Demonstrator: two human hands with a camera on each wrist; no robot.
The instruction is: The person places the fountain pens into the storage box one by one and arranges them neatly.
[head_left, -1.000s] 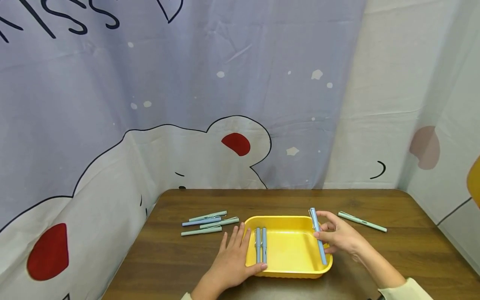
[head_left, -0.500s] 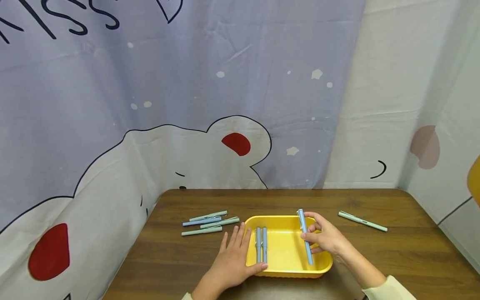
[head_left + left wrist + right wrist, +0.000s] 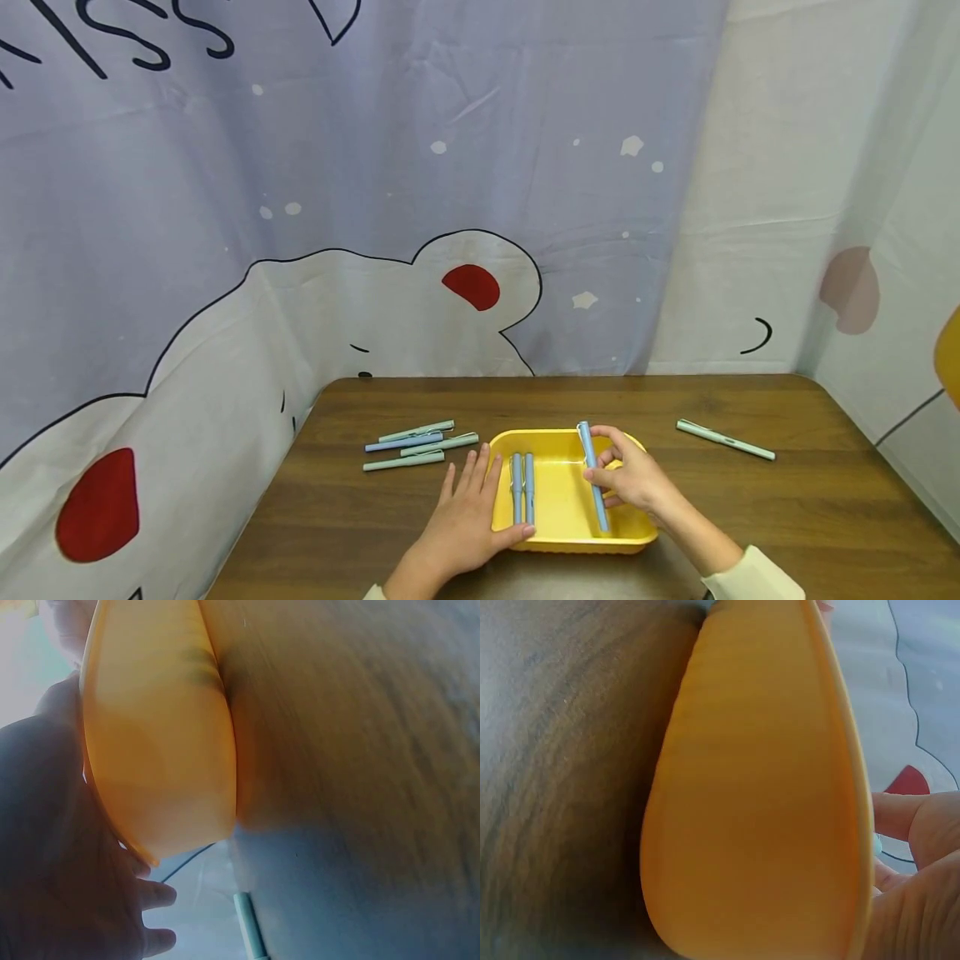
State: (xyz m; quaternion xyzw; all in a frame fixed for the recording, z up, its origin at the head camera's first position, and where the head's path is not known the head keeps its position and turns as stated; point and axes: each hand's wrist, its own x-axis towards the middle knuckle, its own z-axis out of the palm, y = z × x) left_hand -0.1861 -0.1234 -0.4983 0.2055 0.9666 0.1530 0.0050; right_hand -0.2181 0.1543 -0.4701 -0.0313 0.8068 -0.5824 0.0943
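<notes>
A yellow tray (image 3: 566,546) stands on the wooden table, two blue pens (image 3: 529,490) lying side by side along its left wall. My left hand (image 3: 468,521) rests on the tray's left rim with fingers spread, its thumb over the lower ends of those pens. In my right hand (image 3: 630,479) a third blue pen (image 3: 593,479) is pinched between thumb and fingers, clip end away from me, over the tray's right half. The right wrist view shows mostly the tray's outer wall (image 3: 757,787), with my right hand's fingers behind its rim.
Left of the tray lies a loose group of green pens (image 3: 405,462) with one blue pen (image 3: 403,442) among them. A single green pen (image 3: 725,439) lies on the table (image 3: 825,500) at the right. A printed curtain (image 3: 375,167) hangs behind the table.
My right hand has carried the pinched blue pen leftward, from the tray's right edge toward its middle. My left hand and the pens lying in the tray stay where they were.
</notes>
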